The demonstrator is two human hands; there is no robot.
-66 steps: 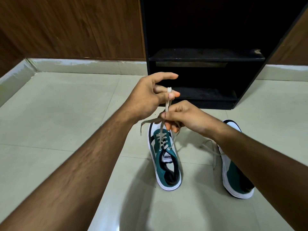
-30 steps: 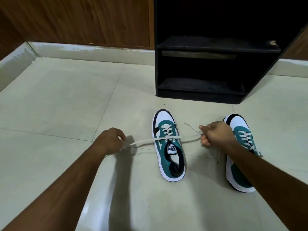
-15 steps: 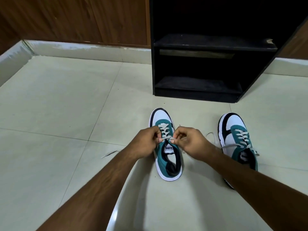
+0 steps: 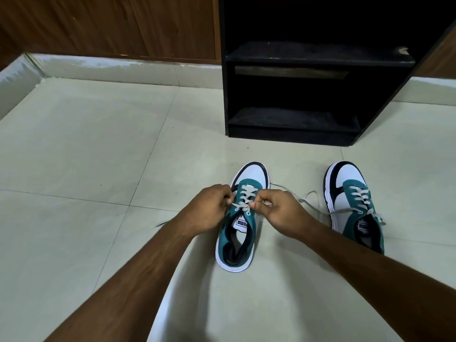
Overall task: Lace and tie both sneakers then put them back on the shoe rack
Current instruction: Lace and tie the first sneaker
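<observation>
Both hands, left hand (image 4: 209, 206) and right hand (image 4: 276, 211), pinch the lace (image 4: 243, 208) over the near sneaker (image 4: 240, 233); even tension should seat the knot.

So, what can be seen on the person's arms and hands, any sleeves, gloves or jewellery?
Both forearms are bare as far as the picture shows; no sleeve is visible. The left hand and right hand wear no gloves, and no watch, ring or bracelet can be seen.
</observation>
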